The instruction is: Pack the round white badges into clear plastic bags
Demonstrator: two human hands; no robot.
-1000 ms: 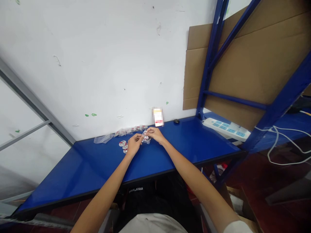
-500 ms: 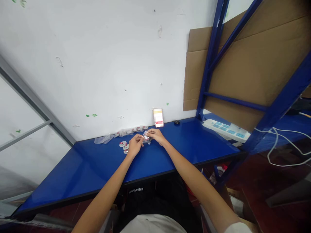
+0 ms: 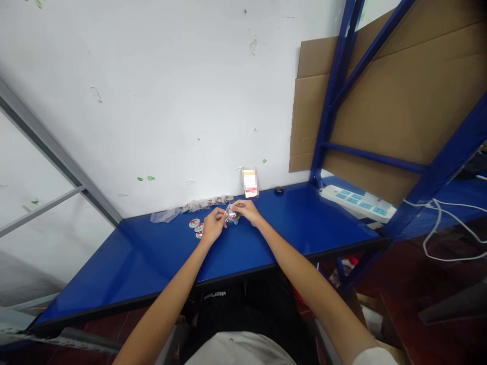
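Observation:
Between my hands, just above the blue table, is a small clear plastic bag (image 3: 232,217) with a shiny round piece inside. My left hand (image 3: 214,225) pinches the bag's left edge, its fingers closed. On the other side, my right hand (image 3: 246,211) grips the upper right of the bag between thumb and fingers. Several round white discs with red marks (image 3: 195,223) lie beside my left hand, which partly covers them. Behind the hands, a row of filled clear bags (image 3: 207,203) runs along the wall, with flat clear bags (image 3: 166,215) at its left end.
A card (image 3: 250,183) leans on the wall, and a small black object (image 3: 279,190) lies to its right. On the right stand a white power strip (image 3: 357,202), white cables (image 3: 433,228) and a blue metal frame (image 3: 331,101) backed by cardboard (image 3: 399,91). The blue table (image 3: 152,263) has a dark front edge.
The view has shifted slightly. Both hands keep hold of the clear plastic bag, with only a small change in finger position.

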